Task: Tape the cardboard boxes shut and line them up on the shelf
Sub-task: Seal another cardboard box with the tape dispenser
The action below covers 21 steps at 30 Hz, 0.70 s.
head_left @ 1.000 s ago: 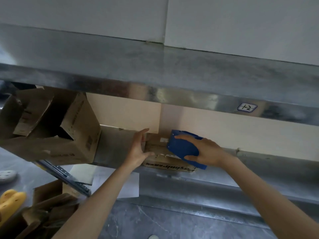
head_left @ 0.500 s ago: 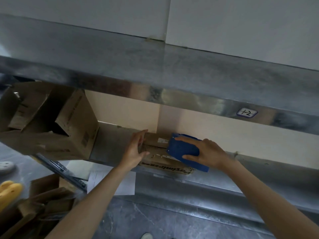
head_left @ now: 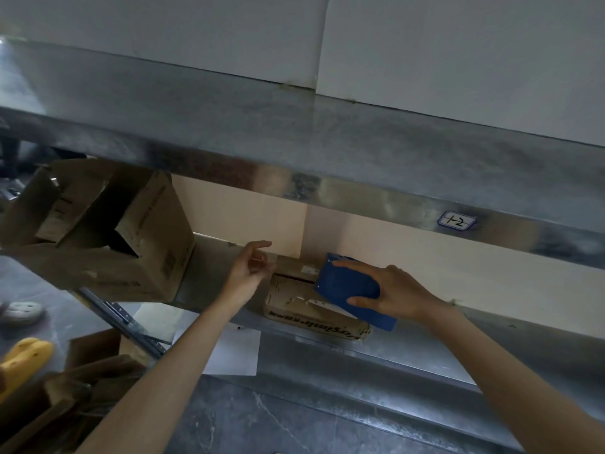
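Right hand (head_left: 394, 298) grips blue plastic tape dispenser (head_left: 347, 288) resting on small brown cardboard box (head_left: 299, 308) on lower steel shelf (head_left: 412, 360). Left hand (head_left: 247, 273) just left of box, fingers loosely spread, holding nothing. Large open cardboard box (head_left: 108, 244) further left.

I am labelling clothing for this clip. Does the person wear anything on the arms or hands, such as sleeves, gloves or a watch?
The left hand and right hand have no gloves or rings that I can see. The left forearm and right forearm are bare to the frame edge: no sleeves, watch or bracelet.
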### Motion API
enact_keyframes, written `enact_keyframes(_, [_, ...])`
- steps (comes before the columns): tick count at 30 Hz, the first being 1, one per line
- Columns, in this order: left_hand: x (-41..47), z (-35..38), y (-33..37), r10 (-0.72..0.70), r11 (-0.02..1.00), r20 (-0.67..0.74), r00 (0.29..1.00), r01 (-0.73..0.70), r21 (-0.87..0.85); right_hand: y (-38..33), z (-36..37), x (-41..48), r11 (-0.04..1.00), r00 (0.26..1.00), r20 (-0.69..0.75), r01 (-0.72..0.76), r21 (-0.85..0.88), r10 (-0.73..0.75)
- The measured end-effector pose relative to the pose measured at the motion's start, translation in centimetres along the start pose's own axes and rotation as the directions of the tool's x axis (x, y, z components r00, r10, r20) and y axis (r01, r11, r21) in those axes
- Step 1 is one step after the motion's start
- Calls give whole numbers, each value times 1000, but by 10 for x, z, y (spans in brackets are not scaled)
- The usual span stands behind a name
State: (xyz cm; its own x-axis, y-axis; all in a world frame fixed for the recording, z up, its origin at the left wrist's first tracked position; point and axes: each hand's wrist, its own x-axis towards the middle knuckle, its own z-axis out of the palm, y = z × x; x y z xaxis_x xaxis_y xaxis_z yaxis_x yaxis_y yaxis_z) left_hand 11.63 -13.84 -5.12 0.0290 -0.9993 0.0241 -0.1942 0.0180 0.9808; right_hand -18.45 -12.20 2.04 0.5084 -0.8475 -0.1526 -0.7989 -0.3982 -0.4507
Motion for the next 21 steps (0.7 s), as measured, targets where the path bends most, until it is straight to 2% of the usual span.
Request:
enact_keyframes(7, [3, -21, 10, -83, 991, -14, 996, 81, -107, -2, -12, -3, 995, 997, 7, 77, 67, -78])
enact_keyframes(10, [5, -44, 6, -158, 974, -58, 986, 146, -174, 10, -20, -11, 998, 998, 12, 53, 39, -53])
enact_keyframes(12, [4, -53, 2, -225, 960, -40, 973, 215, -178, 20, -22, -15, 999, 1000, 20, 16, 31, -17])
enact_keyframes(15, [1, -44, 3, -266, 955, -1, 964, 263, -137, 28, -21, -17, 998, 999, 38, -24, 50, 22])
enact_keyframes(21, [-1, -11, 5, -226, 974, -12, 974, 226, -7, 36, -16, -22, 980, 995, 34, -94, 175, 90])
